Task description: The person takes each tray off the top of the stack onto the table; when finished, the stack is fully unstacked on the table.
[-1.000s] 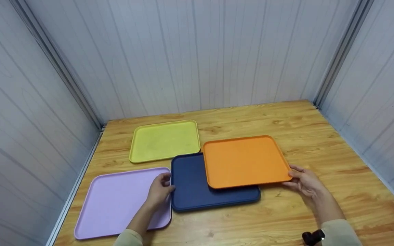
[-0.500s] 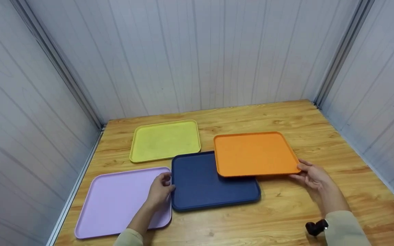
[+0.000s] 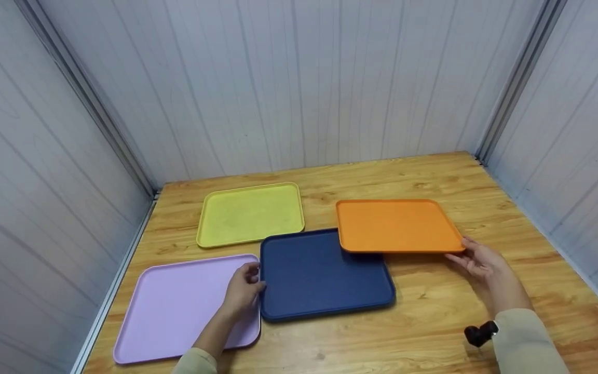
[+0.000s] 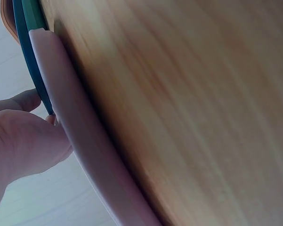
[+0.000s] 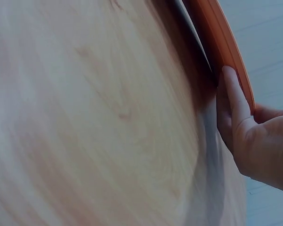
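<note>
My right hand (image 3: 488, 267) pinches the near right corner of an orange tray (image 3: 397, 226), thumb above and fingers beneath. This tray is raised, overlapping the far right part of a navy blue tray (image 3: 320, 285). In the right wrist view, the fingers (image 5: 235, 96) press the underside of the orange rim. At the navy tray's left edge, my left hand (image 3: 242, 291) grips the rim with curled fingers, above the right side of a purple tray (image 3: 185, 306). The left wrist view has the navy rim (image 4: 33, 66) between the digits, partly hidden by the purple rim (image 4: 84, 122).
A yellow tray (image 3: 251, 214) lies flat at the back left of the wooden table (image 3: 434, 322). Pale panel walls (image 3: 299, 88) enclose the back and both sides. A small black object (image 3: 480, 333) sits by the right sleeve.
The right hand has carried the orange tray rightward and away from the person, uncovering more of the navy tray. The left hand and the other trays have stayed in place.
</note>
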